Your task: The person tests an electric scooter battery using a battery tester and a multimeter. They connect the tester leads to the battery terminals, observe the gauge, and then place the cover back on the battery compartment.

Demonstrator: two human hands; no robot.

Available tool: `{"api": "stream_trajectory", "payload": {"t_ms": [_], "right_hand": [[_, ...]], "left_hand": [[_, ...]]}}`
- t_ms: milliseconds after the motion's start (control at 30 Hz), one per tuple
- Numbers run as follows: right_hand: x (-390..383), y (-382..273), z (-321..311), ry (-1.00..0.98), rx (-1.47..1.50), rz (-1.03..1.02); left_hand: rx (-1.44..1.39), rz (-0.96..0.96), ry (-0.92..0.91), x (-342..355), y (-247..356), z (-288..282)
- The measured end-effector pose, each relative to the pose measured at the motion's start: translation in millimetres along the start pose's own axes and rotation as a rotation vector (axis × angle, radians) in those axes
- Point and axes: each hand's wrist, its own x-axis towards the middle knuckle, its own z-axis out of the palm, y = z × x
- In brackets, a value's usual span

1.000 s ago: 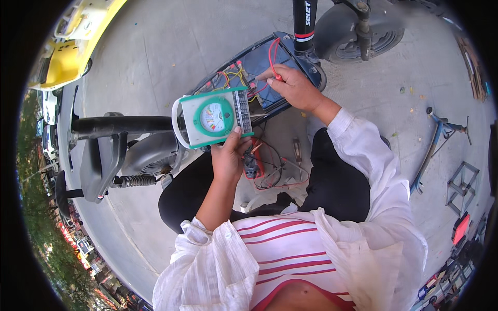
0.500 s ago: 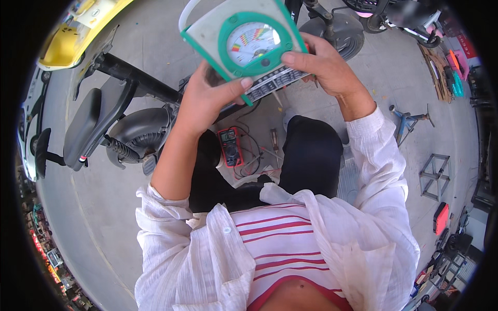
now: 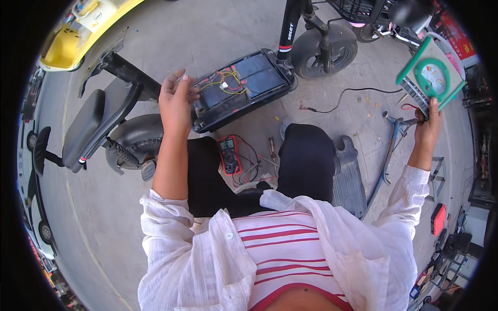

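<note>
While the right hand [image 3: 428, 127] grasps the green-and-white dial meter [image 3: 450, 78] at far right, the left hand [image 3: 176, 101] is released, half curled, at the open battery case's [image 3: 249, 111] left end; a red multimeter [image 3: 229, 155] lies between the knees [image 3: 306, 142].

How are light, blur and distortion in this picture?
Head view: soft, even daylight, no hard shadow around the battery box; head view: a dark blurred patch, upper right, contents unclear; head view: black fisheye border, the parked car bowed along the left rim; head view: scale marks on the meter too small to read.
</note>
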Motion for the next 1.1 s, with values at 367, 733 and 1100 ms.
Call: {"api": "stream_trajectory", "payload": {"t_ms": [367, 733, 1100], "right_hand": [[14.0, 165.3, -31.4, 0.397, -0.054, 0.323], [-70.7, 440.3, 26.4, 0.472, 0.113, 1.17], [-135.1, 506.8, 38.5, 0.254, 0.12, 1.26]], "left_hand": [[0.127, -0.124, -0.009, 7.6, -27.3, 12.5], [0.556, -0.36, -0.428, 40.7, -40.6, 26.6], [1.213, 0.024, -0.966, 112.8, -138.6, 24.7]]}}
